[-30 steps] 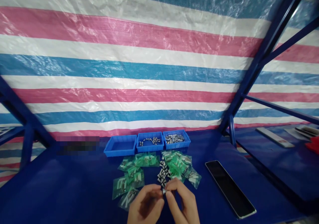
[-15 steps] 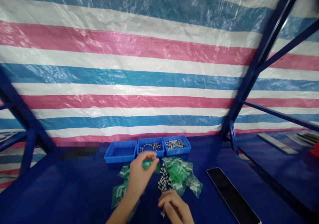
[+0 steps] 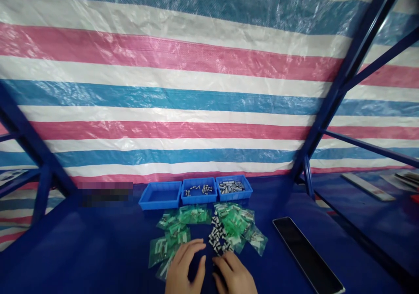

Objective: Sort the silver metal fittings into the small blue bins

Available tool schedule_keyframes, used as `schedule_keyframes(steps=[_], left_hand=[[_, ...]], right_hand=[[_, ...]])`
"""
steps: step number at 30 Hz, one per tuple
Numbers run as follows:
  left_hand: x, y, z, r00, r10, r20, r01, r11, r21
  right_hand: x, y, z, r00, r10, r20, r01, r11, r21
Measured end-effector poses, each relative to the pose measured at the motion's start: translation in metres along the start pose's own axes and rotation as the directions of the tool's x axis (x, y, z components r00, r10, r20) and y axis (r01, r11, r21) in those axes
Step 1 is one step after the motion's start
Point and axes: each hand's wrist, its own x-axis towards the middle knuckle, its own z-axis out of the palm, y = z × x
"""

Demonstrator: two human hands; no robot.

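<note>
My left hand (image 3: 186, 268) is low at the table's front, its thumb and fingers apart with nothing visible between them. Beside it, my right hand (image 3: 236, 273) curves over the near end of a pile of small silver-and-black screws (image 3: 216, 235). A gap shows between its thumb and fingers, and I see nothing held there. Green-tinted clear bags of metal parts (image 3: 159, 249) lie left of and beyond my left hand. More such bags (image 3: 234, 221) are heaped to the right of the screws.
Three blue trays stand in a row at the back: the left tray (image 3: 143, 203) has a bare floor, the middle tray (image 3: 199, 200) has scattered small metal parts, and the right tray (image 3: 235, 196) holds metal cylinders. A phone (image 3: 307, 254) lies right. Blue frame bars (image 3: 327, 100) flank the table.
My left hand has drawn back from in front of the middle tray toward me, and its pinch has opened. The loose screw under my right hand no longer shows.
</note>
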Motion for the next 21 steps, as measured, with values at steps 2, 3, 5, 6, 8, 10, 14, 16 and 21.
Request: schedule_keyframes(steps=[2,3,5,6,8,10,14,16,21], left_hand=[[-0.007,0.003,-0.003,1.000,0.014,-0.019,-0.015,0.999,-0.045],[-0.008,0.005,-0.004,0.999,0.014,-0.028,-0.016,0.998,-0.068],[-0.009,0.008,-0.006,0.999,-0.006,-0.046,0.001,0.994,-0.109],[-0.008,0.010,-0.006,0.998,-0.025,-0.052,0.018,0.991,-0.130],[-0.008,0.012,-0.006,0.995,-0.086,-0.050,0.075,0.979,-0.188],[-0.008,0.014,-0.005,0.986,-0.169,-0.013,0.158,0.948,-0.278],[-0.005,0.020,-0.005,0.950,-0.291,0.111,0.308,0.829,-0.467],[-0.003,0.026,-0.005,0.944,-0.300,0.139,0.327,0.787,-0.523],[0.002,0.039,-0.006,0.953,-0.253,0.169,0.303,0.739,-0.601]], right_hand=[[0.006,-0.003,-0.001,1.000,-0.015,0.020,0.015,1.000,-0.027],[0.009,-0.005,-0.002,1.000,-0.012,0.029,0.013,0.999,-0.033],[0.015,-0.010,-0.007,0.999,0.003,0.049,-0.002,1.000,-0.016],[0.018,-0.012,-0.011,0.998,0.009,0.055,-0.010,1.000,0.017],[0.022,-0.015,-0.020,0.997,0.037,0.064,-0.046,0.990,0.135],[0.026,-0.019,-0.030,0.993,0.097,0.072,-0.114,0.950,0.292],[0.034,-0.026,-0.051,0.974,0.213,0.071,-0.217,0.811,0.543],[0.039,-0.029,-0.062,0.977,0.212,0.016,-0.181,0.793,0.582],[0.047,-0.036,-0.077,0.984,0.127,-0.125,-0.041,0.843,0.537]])
